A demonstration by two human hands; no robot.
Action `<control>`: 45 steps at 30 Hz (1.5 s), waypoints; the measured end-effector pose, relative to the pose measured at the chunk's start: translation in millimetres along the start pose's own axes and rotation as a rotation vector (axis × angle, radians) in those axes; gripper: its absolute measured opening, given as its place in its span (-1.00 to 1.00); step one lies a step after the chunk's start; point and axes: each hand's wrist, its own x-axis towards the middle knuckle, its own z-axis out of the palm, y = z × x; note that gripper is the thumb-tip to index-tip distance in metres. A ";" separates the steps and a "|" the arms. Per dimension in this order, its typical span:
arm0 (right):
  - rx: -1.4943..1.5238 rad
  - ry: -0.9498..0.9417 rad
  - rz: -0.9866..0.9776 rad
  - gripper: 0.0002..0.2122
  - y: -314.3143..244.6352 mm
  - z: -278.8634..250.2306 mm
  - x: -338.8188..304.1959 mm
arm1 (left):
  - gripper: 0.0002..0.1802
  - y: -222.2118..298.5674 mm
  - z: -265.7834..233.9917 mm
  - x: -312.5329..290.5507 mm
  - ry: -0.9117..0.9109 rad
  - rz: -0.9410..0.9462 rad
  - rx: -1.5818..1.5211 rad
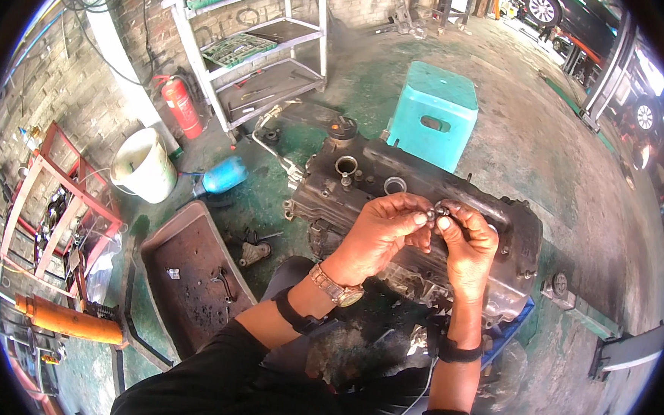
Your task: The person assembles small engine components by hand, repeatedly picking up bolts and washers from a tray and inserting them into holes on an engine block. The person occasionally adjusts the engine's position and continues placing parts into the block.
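Observation:
Above a dark, greasy engine [319, 172] on the floor, both of my hands meet fingertip to fingertip. Thumb and fingers of my left hand [388, 230] pinch a small dark metal part [432, 213], too small to name. My right hand [467, 242] pinches at a small dark piece touching it, and I cannot tell whether the two are one part. Below the hands lies the engine's valve cover, with a black filler cap [342, 128] and round open holes [396, 185]. A watch and a black strap circle my left wrist; another strap is on the right.
A brown tray [186, 236] with small loose parts lies at left. Behind it are a blue bottle [226, 175], a white bucket [144, 167] and a red fire extinguisher [178, 107]. A turquoise stool [433, 111] stands beyond the engine, a shelf cart [268, 74] by the wall.

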 end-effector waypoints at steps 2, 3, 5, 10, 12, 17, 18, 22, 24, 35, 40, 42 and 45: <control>-0.028 -0.007 -0.015 -0.81 0.5 -0.6 -0.2 | -0.77 0.1 0.5 0.0 -0.003 0.002 0.009; -0.033 -0.002 -0.007 -0.81 0.9 -0.8 -0.2 | -0.78 0.4 0.9 -0.1 -0.006 0.003 0.010; -0.023 0.006 -0.020 -0.82 1.7 -0.3 -0.3 | -0.79 1.3 2.1 -0.7 -0.006 -0.002 0.012; -0.061 0.041 -0.012 -0.86 2.3 3.7 0.6 | -0.79 8.2 1.2 -7.2 0.025 0.002 0.025; -0.108 0.085 0.021 -0.87 1.1 2.1 0.2 | -0.80 14.8 -3.4 -10.9 0.002 0.014 0.003; -0.192 0.116 0.018 -0.85 7.5 0.4 1.1 | -0.78 46.8 -31.1 -40.8 0.190 0.111 0.193; -0.218 0.109 0.031 -0.85 8.6 0.1 2.4 | -0.80 55.5 -40.3 -48.3 0.261 0.145 0.315; -0.267 0.107 0.036 -0.83 8.1 0.6 1.8 | -0.79 88.3 -96.3 -75.8 0.340 0.202 0.271; -0.231 0.109 0.040 -0.84 8.4 2.7 2.2 | -0.80 99.4 -131.7 -99.4 0.427 0.210 0.281; -0.392 0.106 0.019 -0.86 8.8 5.2 2.2 | -0.75 82.0 -350.1 -287.3 0.879 0.101 0.435; -0.510 0.183 0.053 -0.83 -1.4 5.2 -3.1 | -0.74 58.8 -367.9 -341.0 1.301 -0.122 0.504; -1.007 0.197 -0.057 -0.85 -5.5 -2.4 -1.0 | -0.73 55.4 -365.7 -365.5 1.388 -0.228 0.559; -0.890 0.281 0.096 -0.84 -2.4 -14.4 4.0 | -0.66 43.9 -366.2 -398.7 1.434 -0.370 0.831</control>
